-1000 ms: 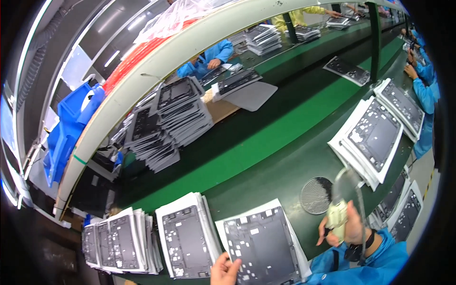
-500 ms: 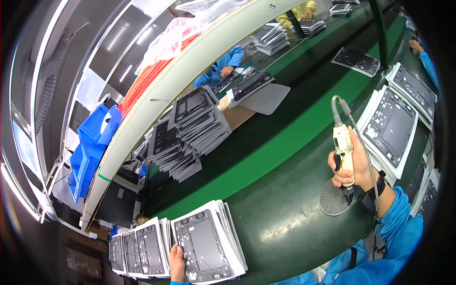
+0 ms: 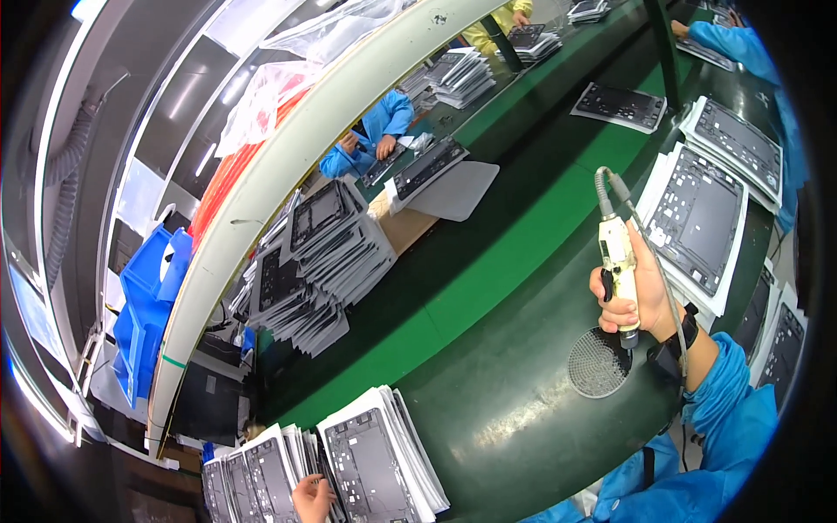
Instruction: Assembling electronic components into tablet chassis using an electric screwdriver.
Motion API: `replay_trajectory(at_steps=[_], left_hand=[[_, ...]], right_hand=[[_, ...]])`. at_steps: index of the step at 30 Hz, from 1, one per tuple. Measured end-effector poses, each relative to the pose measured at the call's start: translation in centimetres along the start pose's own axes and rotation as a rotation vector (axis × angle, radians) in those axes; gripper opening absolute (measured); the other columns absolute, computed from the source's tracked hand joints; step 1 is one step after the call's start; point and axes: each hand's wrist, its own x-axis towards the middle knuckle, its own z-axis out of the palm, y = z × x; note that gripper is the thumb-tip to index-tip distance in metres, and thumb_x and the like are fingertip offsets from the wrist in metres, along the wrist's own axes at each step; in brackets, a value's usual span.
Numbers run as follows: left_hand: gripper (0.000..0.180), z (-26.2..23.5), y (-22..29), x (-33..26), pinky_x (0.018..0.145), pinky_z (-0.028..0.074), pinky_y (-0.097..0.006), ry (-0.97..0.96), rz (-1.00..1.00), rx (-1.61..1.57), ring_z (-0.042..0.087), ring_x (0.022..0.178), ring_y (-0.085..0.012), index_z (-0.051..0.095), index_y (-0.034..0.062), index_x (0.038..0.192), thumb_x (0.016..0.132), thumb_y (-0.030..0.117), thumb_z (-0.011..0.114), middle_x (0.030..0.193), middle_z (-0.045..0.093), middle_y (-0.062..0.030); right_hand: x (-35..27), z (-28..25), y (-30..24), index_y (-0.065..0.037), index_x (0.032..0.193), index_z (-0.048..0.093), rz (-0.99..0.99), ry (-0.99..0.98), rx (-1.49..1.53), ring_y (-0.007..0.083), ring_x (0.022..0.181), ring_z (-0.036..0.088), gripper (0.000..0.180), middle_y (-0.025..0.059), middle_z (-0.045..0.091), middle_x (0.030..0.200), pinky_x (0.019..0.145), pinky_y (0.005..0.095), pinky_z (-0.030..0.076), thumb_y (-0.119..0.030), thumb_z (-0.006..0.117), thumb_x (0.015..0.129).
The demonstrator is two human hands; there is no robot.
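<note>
My right hand [image 3: 641, 292] grips a pale yellow electric screwdriver [image 3: 616, 257] upright, its tip pointing down just above a round perforated tray [image 3: 598, 363] on the dark mat. A grey cable runs from the tool's top. My left hand [image 3: 312, 499] rests at the bottom edge on a leaning stack of white-backed dark panels [image 3: 375, 458], fingers on the edge of the frontmost panel; whether it grips the panel is unclear. More such panels [image 3: 702, 218] lie stacked to the right of the screwdriver.
A green conveyor belt [image 3: 488, 279] crosses the bench diagonally. Beyond it stand tall piles of grey panels [image 3: 318, 253]. A person in blue [image 3: 370, 131] works across the line, another sleeve [image 3: 741, 52] shows top right. Blue bins [image 3: 148, 305] sit at left.
The view swung left and the panel stack shifted to the lower left. My right hand lifted the screwdriver from beside the panel to upright above the round tray.
</note>
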Motion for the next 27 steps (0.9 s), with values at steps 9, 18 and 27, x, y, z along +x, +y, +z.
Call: replay_trajectory(at_steps=[9,18,27], left_hand=[[0.033,13.1,5.4,-7.5,0.079,0.055,-0.035,-0.375,0.996,-0.118,0.068,0.093,-0.0180,0.062,-0.0045,0.124,0.094,0.009,0.068,0.107,0.071,-0.0110],[0.024,30.0,18.1,-10.5,0.088,0.054,-0.055,-0.597,-0.079,-0.239,0.067,0.099,-0.0385,0.066,-0.0104,0.112,0.094,0.005,0.065,0.115,0.067,-0.0271],[0.028,31.8,11.8,-9.9,0.085,0.055,-0.048,-0.715,0.481,-0.104,0.069,0.095,-0.0356,0.068,0.0018,0.119,0.093,0.013,0.069,0.114,0.069,-0.0180]], right_hand=[[-0.9,-0.6,-0.6,0.005,0.084,0.064,-0.159,-0.029,0.052,0.0200,0.033,0.037,0.113,0.0056,0.038,0.045,0.049,0.0396,0.041,-0.099,0.021,0.074],[-1.0,-2.4,-1.4,0.004,0.094,0.060,-0.224,0.076,-0.254,0.0187,0.039,0.042,0.107,0.0039,0.042,0.049,0.064,0.0367,0.050,-0.091,0.013,0.084],[-1.2,-1.8,-1.0,0.001,0.104,0.061,-0.616,0.418,-0.670,0.0130,0.046,0.050,0.094,0.0022,0.051,0.056,0.058,0.0300,0.050,-0.082,0.018,0.093]])
